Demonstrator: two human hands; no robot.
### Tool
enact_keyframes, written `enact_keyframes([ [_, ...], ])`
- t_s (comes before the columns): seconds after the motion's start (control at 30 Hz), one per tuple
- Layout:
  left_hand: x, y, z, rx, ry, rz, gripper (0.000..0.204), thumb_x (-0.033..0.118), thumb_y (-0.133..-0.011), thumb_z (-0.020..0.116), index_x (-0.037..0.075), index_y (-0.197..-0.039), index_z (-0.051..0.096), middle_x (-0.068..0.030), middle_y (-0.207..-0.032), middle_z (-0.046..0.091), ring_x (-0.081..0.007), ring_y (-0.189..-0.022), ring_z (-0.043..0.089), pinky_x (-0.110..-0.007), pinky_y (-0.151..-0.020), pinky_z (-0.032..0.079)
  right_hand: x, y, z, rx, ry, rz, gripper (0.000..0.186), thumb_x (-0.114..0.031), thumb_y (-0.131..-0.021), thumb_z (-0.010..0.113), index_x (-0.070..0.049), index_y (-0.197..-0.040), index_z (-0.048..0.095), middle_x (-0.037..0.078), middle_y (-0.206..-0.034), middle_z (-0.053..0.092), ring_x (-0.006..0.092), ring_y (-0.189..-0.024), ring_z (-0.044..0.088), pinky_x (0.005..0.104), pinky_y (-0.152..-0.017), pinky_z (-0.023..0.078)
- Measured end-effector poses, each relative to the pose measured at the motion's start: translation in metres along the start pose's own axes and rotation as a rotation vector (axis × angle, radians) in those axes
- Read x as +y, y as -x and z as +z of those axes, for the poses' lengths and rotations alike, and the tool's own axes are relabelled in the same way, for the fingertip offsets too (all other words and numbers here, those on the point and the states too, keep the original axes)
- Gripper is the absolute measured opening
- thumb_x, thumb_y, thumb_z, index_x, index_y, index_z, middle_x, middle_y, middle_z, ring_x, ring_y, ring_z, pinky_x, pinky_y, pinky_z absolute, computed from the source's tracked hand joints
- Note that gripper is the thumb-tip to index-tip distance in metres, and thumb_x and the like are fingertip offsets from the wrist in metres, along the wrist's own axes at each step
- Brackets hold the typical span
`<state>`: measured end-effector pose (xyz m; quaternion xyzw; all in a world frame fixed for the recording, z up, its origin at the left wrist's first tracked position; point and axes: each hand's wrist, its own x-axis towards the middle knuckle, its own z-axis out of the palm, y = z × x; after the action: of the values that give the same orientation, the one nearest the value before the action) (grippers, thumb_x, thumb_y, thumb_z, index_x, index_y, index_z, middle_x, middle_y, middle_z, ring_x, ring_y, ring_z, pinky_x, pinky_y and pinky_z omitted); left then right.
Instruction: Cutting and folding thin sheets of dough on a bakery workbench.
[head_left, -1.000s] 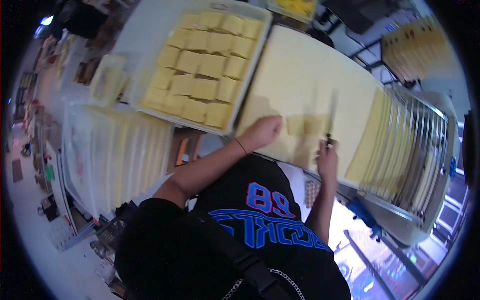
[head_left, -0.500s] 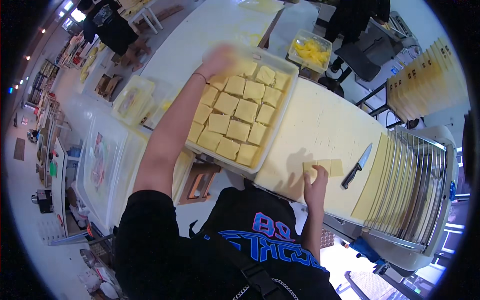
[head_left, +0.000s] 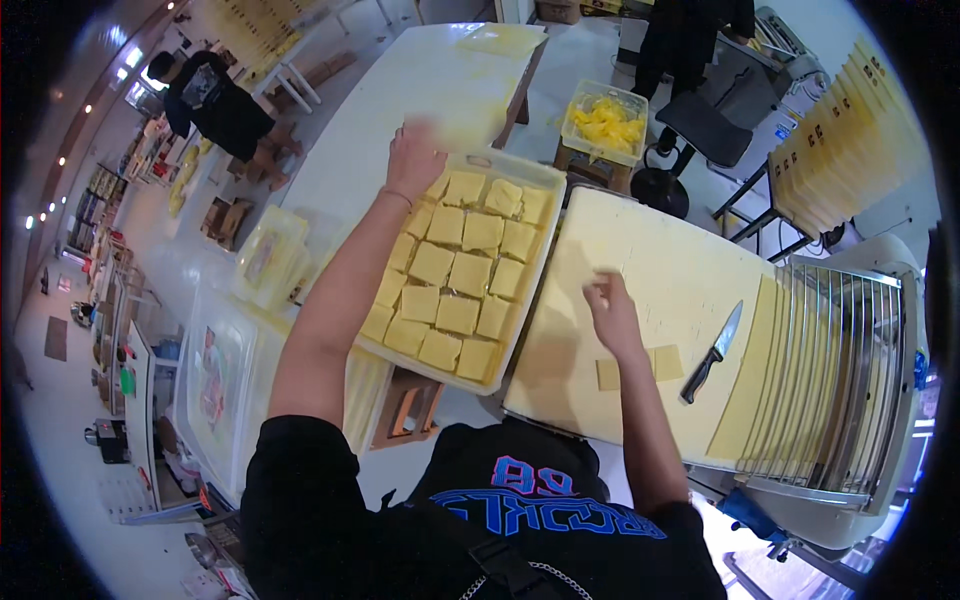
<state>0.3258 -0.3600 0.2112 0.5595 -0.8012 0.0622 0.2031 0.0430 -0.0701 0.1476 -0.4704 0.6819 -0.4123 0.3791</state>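
My left hand (head_left: 412,160) is over the far left corner of a pale plastic tray (head_left: 548,235), its fingers smeared by motion. A pale yellow blur lies beside those fingers; whether they hold anything I cannot tell. Rows of flat yellow dough squares (head_left: 431,264) fill the tray, some overlapping. Above the cream cutting board (head_left: 690,255), my right hand (head_left: 613,308) is raised with its fingers bent and apart, showing nothing between them. Under that forearm lie a few dough squares (head_left: 665,362), partly hidden. A black-handled knife (head_left: 713,354) rests to their right.
At the right, a machine with metal bars (head_left: 830,375) has a yellow dough sheet (head_left: 752,380) at its near side. A tub of yellow scraps (head_left: 606,124) stands beyond the board. Lidded plastic boxes (head_left: 210,385) are at the left. Two other people work farther off.
My right hand has lifted off the dough squares and moved away from me over the board. My left hand has shifted slightly left and remains near the tray's far corner. The view has shifted.
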Motion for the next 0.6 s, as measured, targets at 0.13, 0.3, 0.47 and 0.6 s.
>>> enact_keyframes([
  [0.13,0.02,-0.041,-0.011,-0.193,0.09,-0.173,0.053,0.008,-0.079,0.067,0.003,-0.126,0.045,-0.0176,-0.098,0.064,-0.0328,-0.091,0.062,-0.04,-0.083,0.049,-0.023,-0.11,0.031,0.059,-0.076,-0.124,0.047,-0.032,-0.094,0.053,0.001,-0.127,0.046,0.018,-0.1,0.066,0.0294,-0.086,0.063,0.0349,-0.077,0.048],
  [0.3,-0.005,-0.064,-0.025,-0.282,0.675,-0.216,0.055,0.0,-0.078,0.069,0.004,-0.128,0.047,-0.0117,-0.091,0.065,-0.0249,-0.084,0.063,-0.035,-0.082,0.049,-0.057,-0.17,0.049,0.155,-0.117,-0.083,0.046,-0.032,-0.092,0.057,-0.001,-0.124,0.049,0.013,-0.093,0.066,0.0266,-0.085,0.063,0.0349,-0.079,0.048],
  [0.47,-0.012,-0.022,-0.046,-0.388,1.136,-0.125,0.054,-0.012,-0.072,0.068,0.006,-0.122,0.056,-0.0034,-0.08,0.065,-0.0133,-0.072,0.061,-0.028,-0.079,0.048,-0.067,-0.16,0.042,0.16,-0.071,-0.276,0.039,-0.027,-0.087,0.063,-0.004,-0.117,0.055,0.008,-0.09,0.066,0.0236,-0.084,0.064,0.0351,-0.082,0.048],
  [0.6,-0.03,0.043,-0.066,-0.4,0.579,0.093,0.039,-0.006,-0.074,0.066,0.005,-0.11,0.062,-0.002,-0.082,0.063,-0.0157,-0.076,0.06,-0.03,-0.081,0.047,-0.054,-0.128,0.051,0.263,0.24,-0.675,0.034,-0.02,-0.082,0.069,-0.006,-0.112,0.059,0.003,-0.093,0.068,0.019,-0.085,0.064,0.0367,-0.088,0.044],
])
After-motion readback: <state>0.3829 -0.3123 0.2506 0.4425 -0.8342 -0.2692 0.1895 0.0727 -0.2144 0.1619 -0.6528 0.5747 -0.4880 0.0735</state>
